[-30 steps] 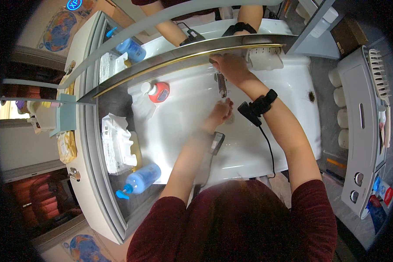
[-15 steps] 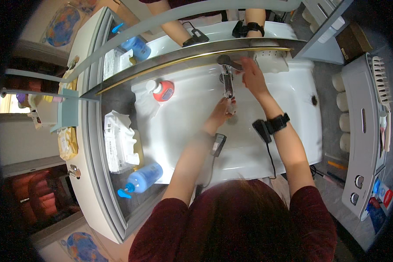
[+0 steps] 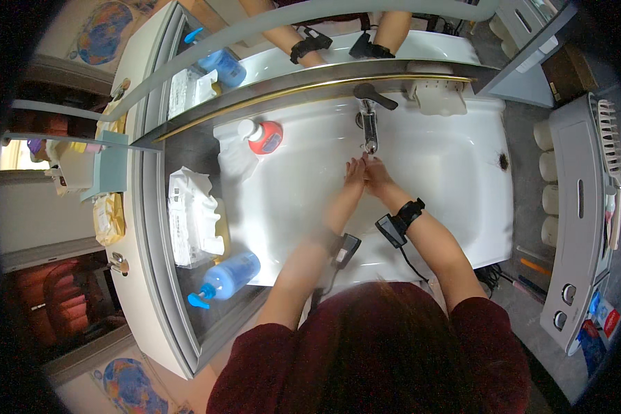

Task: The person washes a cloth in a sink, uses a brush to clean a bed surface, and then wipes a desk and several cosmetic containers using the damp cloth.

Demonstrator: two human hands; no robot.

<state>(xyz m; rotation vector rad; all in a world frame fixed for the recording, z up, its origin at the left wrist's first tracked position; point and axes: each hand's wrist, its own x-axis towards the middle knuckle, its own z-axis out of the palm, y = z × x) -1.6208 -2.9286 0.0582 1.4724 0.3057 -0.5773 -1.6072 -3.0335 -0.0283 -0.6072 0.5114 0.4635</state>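
Note:
Both hands meet over the white sink (image 3: pixel 297 207), right below the spout of the chrome faucet (image 3: pixel 369 127). My left hand (image 3: pixel 354 176) has its fingers stretched forward and holds nothing that I can see. Against it lies my right hand (image 3: pixel 378 178), its fingers also extended and touching the left ones. The faucet's dark lever (image 3: pixel 376 96) points to the right, with no hand on it. Whether water runs over the fingers is too small to tell. A black strap with a small box (image 3: pixel 397 224) sits on my right wrist, and a similar box (image 3: pixel 346 250) on my left.
A red soap bottle (image 3: pixel 265 138) with a white pump stands on the sink's back left. Left of the basin lie a white tissue pack (image 3: pixel 192 217) and a blue pump bottle (image 3: pixel 231 276). A white soap dish (image 3: pixel 440 98) is behind right; a grey drawer unit (image 3: pixel 576 207) stands right.
My right hand has left the faucet lever and come down toward me to join the left hand under the spout. The head view has shifted slightly.

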